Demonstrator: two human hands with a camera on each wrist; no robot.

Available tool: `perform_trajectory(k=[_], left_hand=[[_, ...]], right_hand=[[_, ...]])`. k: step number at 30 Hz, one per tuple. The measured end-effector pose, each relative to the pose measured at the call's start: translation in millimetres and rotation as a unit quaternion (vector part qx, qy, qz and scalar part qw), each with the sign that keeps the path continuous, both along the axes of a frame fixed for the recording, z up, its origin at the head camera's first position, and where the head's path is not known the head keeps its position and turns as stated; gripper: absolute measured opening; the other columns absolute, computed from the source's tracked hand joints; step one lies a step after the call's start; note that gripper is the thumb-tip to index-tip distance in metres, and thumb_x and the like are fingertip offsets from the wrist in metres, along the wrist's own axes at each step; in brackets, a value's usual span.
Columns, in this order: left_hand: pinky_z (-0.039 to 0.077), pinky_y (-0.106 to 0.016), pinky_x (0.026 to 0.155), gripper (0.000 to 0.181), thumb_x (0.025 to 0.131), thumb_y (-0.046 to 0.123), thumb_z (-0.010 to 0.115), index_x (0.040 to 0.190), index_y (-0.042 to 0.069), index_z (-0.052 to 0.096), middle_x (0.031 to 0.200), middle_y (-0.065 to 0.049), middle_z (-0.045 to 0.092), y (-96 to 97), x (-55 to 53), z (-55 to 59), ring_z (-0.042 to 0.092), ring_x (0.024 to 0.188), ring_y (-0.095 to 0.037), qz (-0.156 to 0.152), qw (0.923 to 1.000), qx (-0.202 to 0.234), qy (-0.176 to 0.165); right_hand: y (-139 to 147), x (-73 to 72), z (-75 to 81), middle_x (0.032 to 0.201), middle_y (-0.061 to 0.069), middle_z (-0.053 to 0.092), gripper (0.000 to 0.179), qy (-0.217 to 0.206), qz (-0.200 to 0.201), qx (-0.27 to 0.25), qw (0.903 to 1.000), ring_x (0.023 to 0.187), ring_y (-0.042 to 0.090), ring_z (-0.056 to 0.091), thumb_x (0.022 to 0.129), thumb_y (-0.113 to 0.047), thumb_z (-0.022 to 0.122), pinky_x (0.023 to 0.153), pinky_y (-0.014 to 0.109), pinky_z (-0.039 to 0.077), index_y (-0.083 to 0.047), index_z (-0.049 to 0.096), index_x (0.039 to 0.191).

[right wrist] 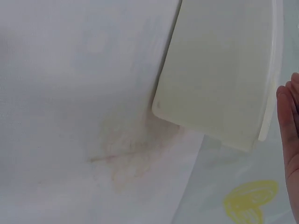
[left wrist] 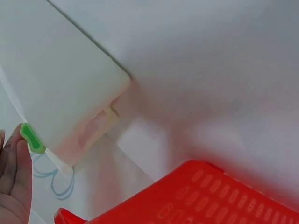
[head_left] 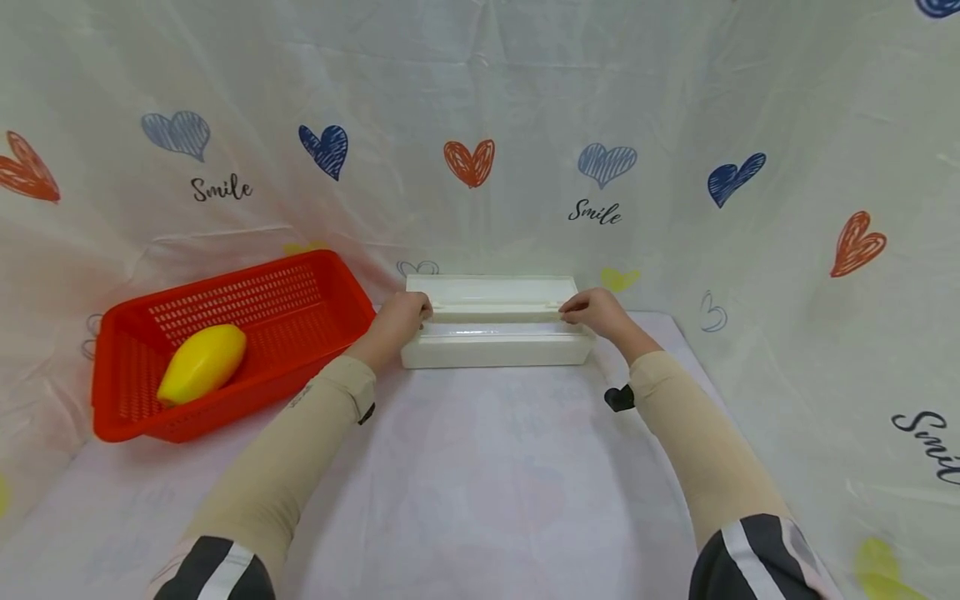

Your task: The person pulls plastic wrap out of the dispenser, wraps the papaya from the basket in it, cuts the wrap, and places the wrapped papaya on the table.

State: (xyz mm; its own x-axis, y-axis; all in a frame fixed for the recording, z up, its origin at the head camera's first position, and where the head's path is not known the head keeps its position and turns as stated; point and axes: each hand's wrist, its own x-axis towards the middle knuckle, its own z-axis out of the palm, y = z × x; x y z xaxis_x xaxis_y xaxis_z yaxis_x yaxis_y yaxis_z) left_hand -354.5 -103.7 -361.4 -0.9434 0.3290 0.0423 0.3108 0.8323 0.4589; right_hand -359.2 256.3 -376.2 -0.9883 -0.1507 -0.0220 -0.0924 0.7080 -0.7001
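A white cling film dispenser box stands at the back of the table, its lid raised. Shiny clear cling film lies along its opening. At the left end, my left hand has its fingertips together, seemingly pinching the film's edge, though the film there barely shows. In the left wrist view its fingertips are beside a green piece on the box's edge. My right hand brings thumb and fingers together at the other end, seemingly pinching the film. The right wrist view shows only part of that hand.
A red plastic basket stands to the left, close to my left forearm. Inside it lies a yellow mango-shaped fruit. A white cloth covers the table, and a heart-printed sheet hangs behind the box.
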Motion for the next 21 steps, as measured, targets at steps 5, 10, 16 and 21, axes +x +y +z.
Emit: perform_trajectory(k=[5, 10, 16, 21], left_hand=[[0.051, -0.039, 0.086, 0.016, 0.097, 0.005, 0.058, 0.108, -0.002, 0.067, 0.096, -0.013, 0.067, -2.2, -2.1, 6.7, 0.058, 0.088, -0.028, -0.007, 0.9996, -0.011, 0.026], [0.051, -0.039, 0.088, 0.017, 0.097, 0.006, 0.058, 0.109, -0.003, 0.067, 0.097, -0.015, 0.068, -4.7, -2.0, 15.1, 0.06, 0.09, -0.029, -0.01, 0.9994, -0.011, 0.031], [0.051, -0.039, 0.09, 0.02, 0.098, 0.007, 0.057, 0.115, -0.002, 0.064, 0.106, -0.016, 0.066, -5.5, 1.2, 27.1, 0.06, 0.095, -0.03, 0.009, 0.9999, 0.007, 0.012], [0.05, -0.039, 0.092, 0.021, 0.098, 0.006, 0.057, 0.117, -0.002, 0.064, 0.109, -0.016, 0.066, -7.1, -1.1, 34.7, 0.061, 0.098, -0.03, 0.012, 0.9996, -0.001, 0.026]], right_hand=[[-1, 2.0, 6.3, 0.1, 0.016, 0.069, 0.015, 0.012, 0.0, -0.015, 0.9998, 0.092, 0.029, 0.065, 0.094, -0.008, 0.065, 0.083, 0.041, 0.053, 0.002, 0.07, 0.104], [-1, 2.6, 9.4, 0.101, 0.017, 0.068, 0.016, 0.026, -0.01, -0.021, 0.9994, 0.094, 0.031, 0.064, 0.096, -0.008, 0.061, 0.086, 0.044, 0.052, 0.003, 0.069, 0.105], [-1, 3.2, 15.3, 0.102, 0.02, 0.066, 0.017, 0.052, -0.03, -0.045, 0.9971, 0.097, 0.032, 0.062, 0.097, -0.009, 0.06, 0.091, 0.049, 0.049, 0.004, 0.066, 0.106], [-2, 2.8, 23.9, 0.105, 0.024, 0.066, 0.019, 0.075, -0.039, -0.068, 0.9941, 0.097, 0.032, 0.063, 0.097, -0.009, 0.061, 0.091, 0.047, 0.049, 0.006, 0.066, 0.107]])
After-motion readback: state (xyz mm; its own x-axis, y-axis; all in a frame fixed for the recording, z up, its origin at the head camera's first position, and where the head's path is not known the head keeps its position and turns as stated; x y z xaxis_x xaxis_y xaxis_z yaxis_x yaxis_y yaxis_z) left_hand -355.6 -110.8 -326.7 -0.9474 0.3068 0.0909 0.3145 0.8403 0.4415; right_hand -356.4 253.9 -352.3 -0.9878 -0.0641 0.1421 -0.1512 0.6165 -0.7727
